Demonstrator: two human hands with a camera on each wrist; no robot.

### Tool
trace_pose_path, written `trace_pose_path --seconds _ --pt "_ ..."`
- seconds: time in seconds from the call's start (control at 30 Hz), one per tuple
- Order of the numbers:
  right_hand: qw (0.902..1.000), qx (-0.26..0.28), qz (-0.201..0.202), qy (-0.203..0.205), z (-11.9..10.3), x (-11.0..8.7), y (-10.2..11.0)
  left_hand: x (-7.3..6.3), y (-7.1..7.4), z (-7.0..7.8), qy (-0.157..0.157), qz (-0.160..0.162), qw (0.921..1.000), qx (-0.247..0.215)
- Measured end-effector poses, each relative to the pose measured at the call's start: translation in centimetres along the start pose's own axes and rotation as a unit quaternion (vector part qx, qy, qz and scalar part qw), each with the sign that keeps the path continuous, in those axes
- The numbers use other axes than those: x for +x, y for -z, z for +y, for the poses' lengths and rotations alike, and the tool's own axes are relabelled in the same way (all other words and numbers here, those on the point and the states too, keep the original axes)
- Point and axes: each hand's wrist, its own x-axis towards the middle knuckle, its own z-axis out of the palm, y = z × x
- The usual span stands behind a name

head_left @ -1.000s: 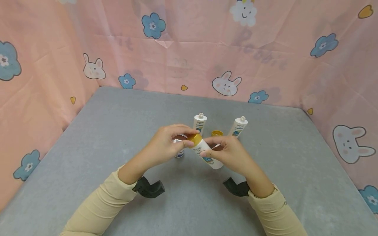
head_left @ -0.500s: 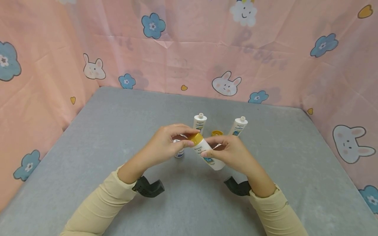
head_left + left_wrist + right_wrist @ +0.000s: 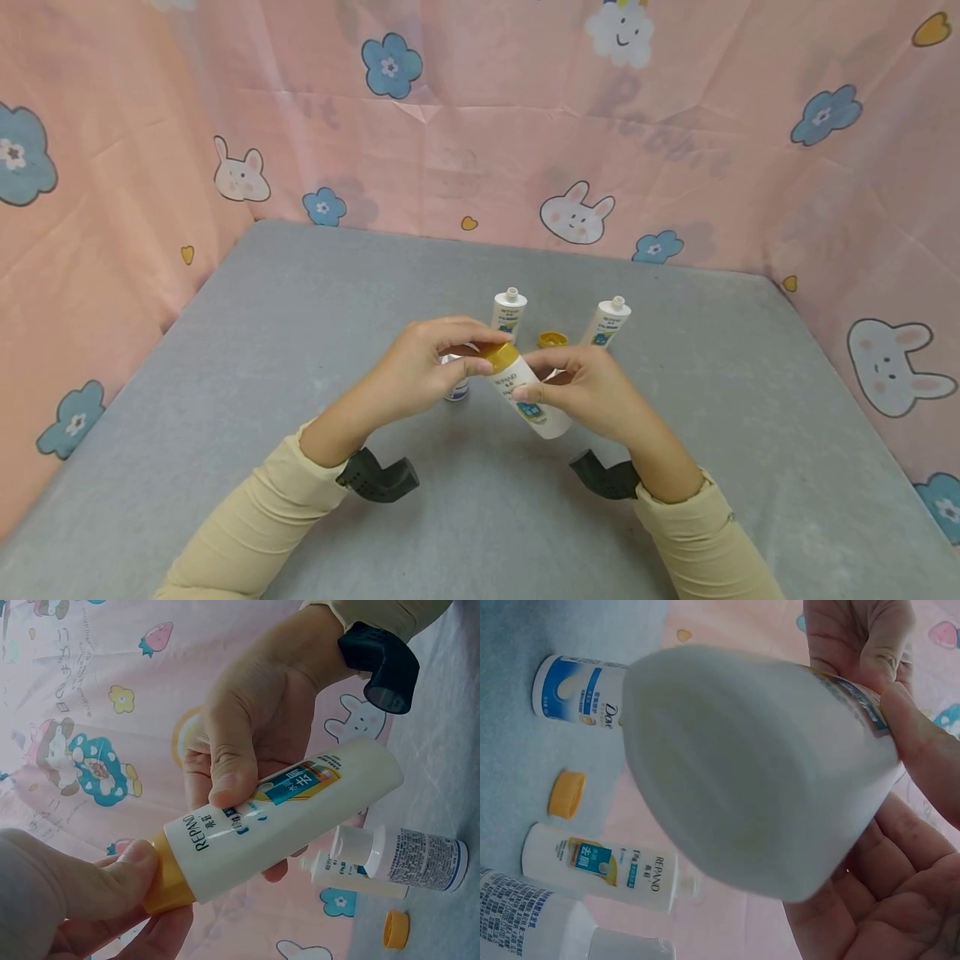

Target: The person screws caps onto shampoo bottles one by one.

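Both hands hold one white bottle (image 3: pixel 550 423) with a gold cap (image 3: pixel 501 357), tilted above the table. My left hand (image 3: pixel 420 367) pinches the cap between thumb and fingers. Around the bottle's body, my right hand (image 3: pixel 592 392) has its thumb on the labelled front and fingers behind. The left wrist view shows the cap (image 3: pixel 171 881) seated against the bottle's shoulder. From the right wrist, the wide base of the bottle (image 3: pixel 712 772) fills the middle, hiding the cap. Behind the hands stand two similar white bottles without caps, one at left (image 3: pixel 508 310) and one at right (image 3: pixel 611 319).
A loose gold cap (image 3: pixel 552 338) lies between the uncapped bottles. A small blue-and-white Dove bottle (image 3: pixel 577 690) stands near my left hand. Another white bottle covered in fine print (image 3: pixel 525 919) is at the right wrist view's lower left. Pink patterned cloth (image 3: pixel 465 125) walls the grey table (image 3: pixel 300 292).
The bottle's lower end has moved slightly down and its label has turned a little more toward the head camera. The left hand keeps its place on the cap; the standing bottles have not moved.
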Motion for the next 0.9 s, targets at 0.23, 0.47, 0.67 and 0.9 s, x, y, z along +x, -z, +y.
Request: trace_pose_path --seconds 0.23,0.47,0.67,0.9 --pt "0.9998 0.018 -0.004 0.003 0.17 0.0 0.1 0.0 -0.02 -0.05 -0.009 0.0 0.9999 -0.008" --pt "0.9992 0.035 -0.014 0.009 0.3 0.06 0.19 -0.05 0.01 -0.01 -0.024 -0.005 0.9996 -0.017" --pt "0.9974 0.065 -0.03 0.014 0.5 0.15 0.2 -0.07 0.19 0.02 -0.019 -0.019 0.9992 -0.03" --pt "0.9898 0.127 -0.063 0.014 0.85 0.15 0.22 -0.07 0.46 0.13 -0.017 -0.037 0.9978 -0.053"
